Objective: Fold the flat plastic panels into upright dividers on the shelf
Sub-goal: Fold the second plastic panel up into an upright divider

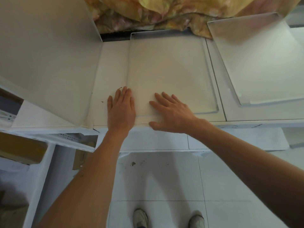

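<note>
A flat translucent plastic panel (171,68) with a low raised rim lies on the white shelf top (111,71). My left hand (121,111) rests palm down across the panel's left edge near its front corner, fingers together. My right hand (171,114) presses flat on the panel's front part, fingers spread, thumb hooked over the shelf's front edge. A tall white panel (49,51) stands upright at the left. A second translucent panel (256,58) sits tilted at the right, its far edge raised.
Crumpled yellow floral cloth (164,12) is heaped behind the shelf. A dark gap (115,36) shows at the back. Brown cardboard boxes (21,150) sit in the lower left compartments. Below are white floor tiles (164,178) and my two shoes (140,218).
</note>
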`<action>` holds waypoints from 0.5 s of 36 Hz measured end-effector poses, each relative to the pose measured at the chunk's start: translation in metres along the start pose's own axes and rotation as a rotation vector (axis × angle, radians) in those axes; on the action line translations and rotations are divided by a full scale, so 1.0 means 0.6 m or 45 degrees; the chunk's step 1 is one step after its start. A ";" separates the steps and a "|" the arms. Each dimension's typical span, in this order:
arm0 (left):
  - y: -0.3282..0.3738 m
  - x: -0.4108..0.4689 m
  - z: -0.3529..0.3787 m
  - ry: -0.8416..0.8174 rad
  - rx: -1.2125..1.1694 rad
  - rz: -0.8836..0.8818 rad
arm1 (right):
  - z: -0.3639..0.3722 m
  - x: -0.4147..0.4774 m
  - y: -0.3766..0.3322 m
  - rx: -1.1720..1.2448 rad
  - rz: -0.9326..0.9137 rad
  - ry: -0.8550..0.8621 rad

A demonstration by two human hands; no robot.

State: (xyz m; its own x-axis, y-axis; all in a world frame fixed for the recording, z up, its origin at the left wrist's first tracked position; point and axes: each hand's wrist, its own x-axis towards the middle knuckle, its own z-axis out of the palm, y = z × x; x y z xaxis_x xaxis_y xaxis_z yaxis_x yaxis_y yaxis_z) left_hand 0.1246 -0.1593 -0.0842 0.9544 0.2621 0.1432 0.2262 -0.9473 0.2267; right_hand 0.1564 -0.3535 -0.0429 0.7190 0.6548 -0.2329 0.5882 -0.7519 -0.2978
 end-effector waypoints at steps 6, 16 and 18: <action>0.001 -0.002 -0.003 0.018 0.033 0.029 | -0.015 -0.015 0.081 -0.050 0.089 0.149; 0.027 -0.013 0.004 0.134 0.009 0.097 | 0.021 -0.016 0.091 -0.171 0.151 0.274; 0.061 -0.011 0.005 0.051 -0.089 0.001 | 0.021 -0.015 0.091 -0.173 0.143 0.255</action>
State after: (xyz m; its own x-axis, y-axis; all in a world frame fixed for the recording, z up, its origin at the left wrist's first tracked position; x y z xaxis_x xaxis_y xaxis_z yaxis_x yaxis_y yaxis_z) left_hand 0.1273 -0.1961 -0.0795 0.9456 0.2698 0.1818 0.2097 -0.9327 0.2934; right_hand 0.1773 -0.3993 -0.0690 0.8337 0.5483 -0.0659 0.5349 -0.8314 -0.1505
